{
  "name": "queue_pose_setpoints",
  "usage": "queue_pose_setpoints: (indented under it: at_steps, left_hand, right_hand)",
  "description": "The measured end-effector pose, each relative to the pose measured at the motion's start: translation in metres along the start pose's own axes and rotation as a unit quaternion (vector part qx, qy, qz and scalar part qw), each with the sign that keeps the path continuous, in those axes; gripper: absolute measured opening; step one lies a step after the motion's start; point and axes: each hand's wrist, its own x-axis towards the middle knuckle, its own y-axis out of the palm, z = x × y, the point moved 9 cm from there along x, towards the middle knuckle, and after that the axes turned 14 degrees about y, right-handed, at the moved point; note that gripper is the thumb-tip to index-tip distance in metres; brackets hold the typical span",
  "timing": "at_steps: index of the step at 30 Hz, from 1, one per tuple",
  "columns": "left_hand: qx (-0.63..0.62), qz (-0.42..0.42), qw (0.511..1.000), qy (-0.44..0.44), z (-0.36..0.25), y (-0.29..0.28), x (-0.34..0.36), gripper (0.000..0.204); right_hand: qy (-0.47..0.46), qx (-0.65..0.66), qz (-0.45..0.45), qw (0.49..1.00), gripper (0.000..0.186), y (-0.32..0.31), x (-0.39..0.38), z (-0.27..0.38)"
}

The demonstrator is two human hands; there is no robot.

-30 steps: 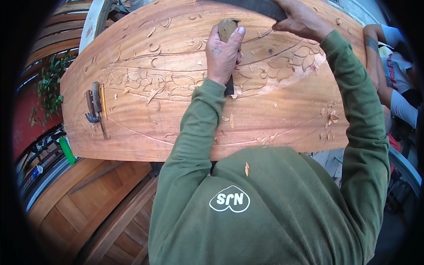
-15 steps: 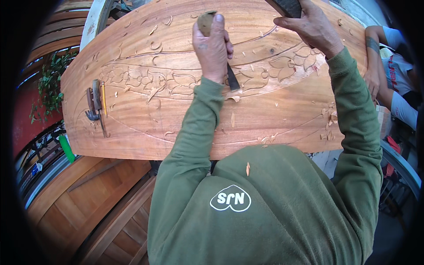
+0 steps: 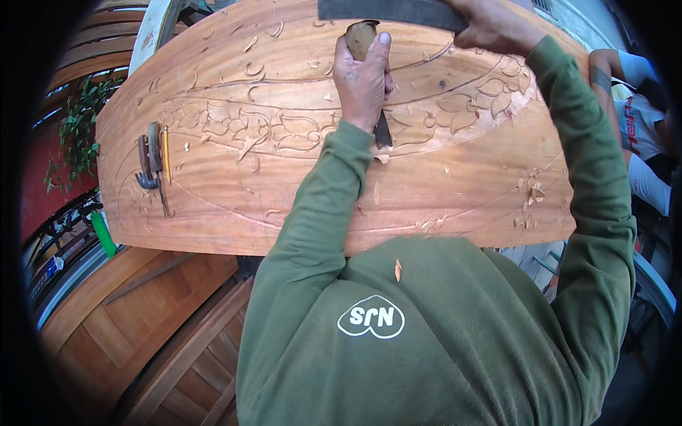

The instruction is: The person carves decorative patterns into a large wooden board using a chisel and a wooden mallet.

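Note:
My left hand [image 3: 362, 85] is closed round the wooden handle of a chisel [image 3: 383, 133], thumb up along the handle. Its dark flat blade slants down to the carved wooden panel [image 3: 284, 177], near the lower line of a flower-and-leaf relief; a curled shaving lies by the tip. At the far edge, my right hand [image 3: 494, 28] grips one end of a long dark block [image 3: 391, 13], shaped like a flat-sided mallet. The block extends left over the top of the chisel handle [image 3: 361, 39]; whether they touch I cannot tell.
On the panel's left lie a hammer [image 3: 145, 163], another hand tool [image 3: 155, 145] and a yellow pencil [image 3: 166, 153]. Wood shavings [image 3: 533, 192] are scattered about. Another person's arm [image 3: 602, 85] rests at the right edge. Panelled wooden doors [image 3: 135, 326] stand below left, a leafy plant [image 3: 82, 131] beyond.
My right hand has swung the dark block leftward, over the chisel handle. My left hand and the chisel have shifted slightly right. The other tools lie as before.

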Motion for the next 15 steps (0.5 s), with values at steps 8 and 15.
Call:
queue_pose_setpoints:
  at_steps: [8, 15]
  left_hand:
    - [0.004, -0.001, 0.999, -0.038, 0.011, 0.000, -0.003, 0.031]
    - [0.006, 0.007, 0.998, -0.058, 0.013, 0.010, -0.003, 0.034]
  right_hand:
    - [-0.114, -0.026, -0.078, 0.990, 0.090, 0.028, 0.010, 0.006]
    - [0.225, 0.172, 0.012, 0.959, 0.092, -0.029, 0.021, -0.029]
